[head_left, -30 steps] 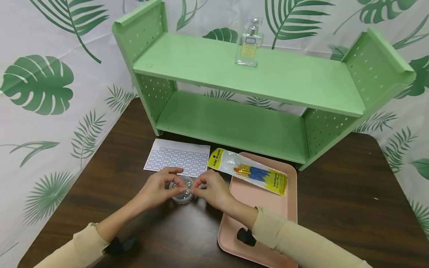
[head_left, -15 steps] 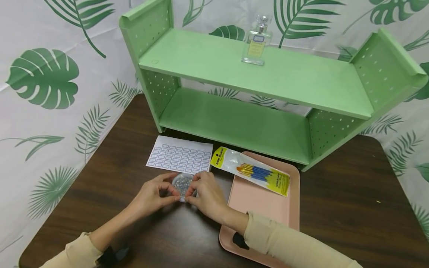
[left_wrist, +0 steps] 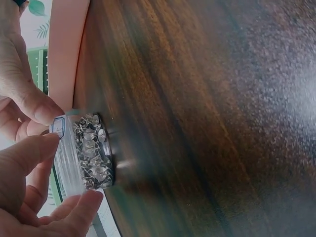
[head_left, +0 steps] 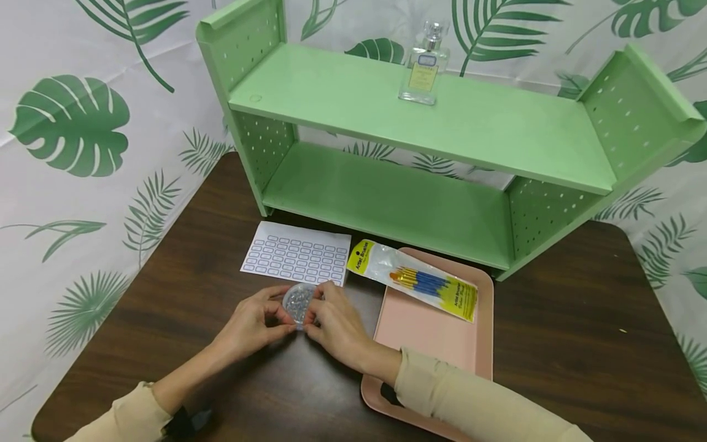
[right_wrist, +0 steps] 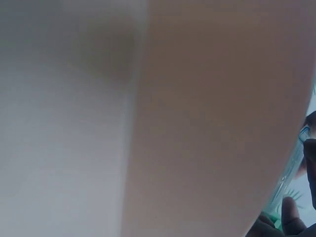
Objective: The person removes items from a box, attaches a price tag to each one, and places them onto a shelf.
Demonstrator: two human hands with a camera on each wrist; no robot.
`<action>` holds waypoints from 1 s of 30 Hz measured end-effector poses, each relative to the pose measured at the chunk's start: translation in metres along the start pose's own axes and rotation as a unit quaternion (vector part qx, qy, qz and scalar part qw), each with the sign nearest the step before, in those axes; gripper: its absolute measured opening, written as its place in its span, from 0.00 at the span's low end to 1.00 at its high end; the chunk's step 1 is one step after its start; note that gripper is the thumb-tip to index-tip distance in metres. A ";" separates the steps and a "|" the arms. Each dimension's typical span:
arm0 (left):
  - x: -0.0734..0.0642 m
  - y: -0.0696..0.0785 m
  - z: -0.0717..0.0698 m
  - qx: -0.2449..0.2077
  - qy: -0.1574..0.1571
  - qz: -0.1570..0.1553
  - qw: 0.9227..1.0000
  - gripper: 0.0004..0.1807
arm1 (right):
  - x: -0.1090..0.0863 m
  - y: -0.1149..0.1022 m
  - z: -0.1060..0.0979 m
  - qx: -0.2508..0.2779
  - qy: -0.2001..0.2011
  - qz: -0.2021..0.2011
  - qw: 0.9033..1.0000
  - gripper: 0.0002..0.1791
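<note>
A small round clear jar (head_left: 299,299) of metal thumbtacks (left_wrist: 94,158) stands on the table between both hands. Against its side near the top lies a small blue-bordered sticker (left_wrist: 58,127). My left hand (head_left: 251,322) pinches one end of the sticker between thumb and forefinger, while other fingers reach along the jar's side. From the opposite side, my right hand (head_left: 339,325) pinches the sticker's other end, thumb beside the jar. The right wrist view catches the jar only at its right edge, mostly blocked by a blurred pale surface.
Behind the jar lies a label sheet (head_left: 295,250). A packet of artist brushes (head_left: 420,281) overlaps the pink tray (head_left: 431,325) on the right. A green shelf (head_left: 386,190) stands at the back, with a glass perfume bottle (head_left: 422,77) on top.
Both hands have come down with the sticker from above the jar to its near side, and they press it against the wall. The head view has shifted slightly.
</note>
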State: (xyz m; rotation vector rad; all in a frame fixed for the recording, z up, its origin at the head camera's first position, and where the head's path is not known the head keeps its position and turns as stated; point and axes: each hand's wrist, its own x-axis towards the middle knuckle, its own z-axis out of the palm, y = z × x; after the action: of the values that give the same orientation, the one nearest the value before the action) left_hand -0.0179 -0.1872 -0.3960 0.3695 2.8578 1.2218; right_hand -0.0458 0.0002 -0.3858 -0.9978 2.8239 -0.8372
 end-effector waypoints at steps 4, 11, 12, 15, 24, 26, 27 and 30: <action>0.000 0.001 0.000 0.005 0.003 0.003 1.000 0.12 | 0.000 -0.001 0.001 -0.004 -0.006 0.000 1.000 0.06; 0.000 0.001 0.001 0.014 0.007 0.006 1.000 0.13 | -0.001 -0.002 0.003 -0.012 -0.002 -0.002 1.000 0.08; 0.000 0.000 0.001 0.016 0.008 0.006 1.000 0.13 | -0.001 -0.002 0.003 -0.013 -0.001 -0.003 1.000 0.08; 0.000 0.000 0.002 0.018 0.007 0.002 1.000 0.12 | -0.001 -0.002 0.004 -0.012 -0.001 -0.001 1.000 0.08; -0.001 0.001 0.005 0.021 0.034 0.031 0.999 0.13 | -0.001 -0.002 0.007 -0.016 0.003 0.004 1.000 0.09; -0.001 0.001 0.005 0.021 0.042 0.034 0.998 0.13 | -0.001 -0.002 0.007 -0.020 0.003 0.003 1.000 0.09; -0.001 0.001 0.006 0.023 0.044 0.035 0.998 0.13 | -0.002 -0.002 0.008 -0.022 0.002 0.002 1.000 0.09; -0.002 0.001 0.007 0.026 0.041 0.024 0.999 0.12 | -0.002 -0.002 0.009 -0.029 0.002 0.001 1.000 0.10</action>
State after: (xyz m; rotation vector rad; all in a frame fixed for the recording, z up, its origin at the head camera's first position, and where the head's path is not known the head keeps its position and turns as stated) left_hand -0.0149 -0.1822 -0.4003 0.4021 2.9716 1.2005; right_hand -0.0408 -0.0043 -0.3926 -1.0002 2.8681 -0.7625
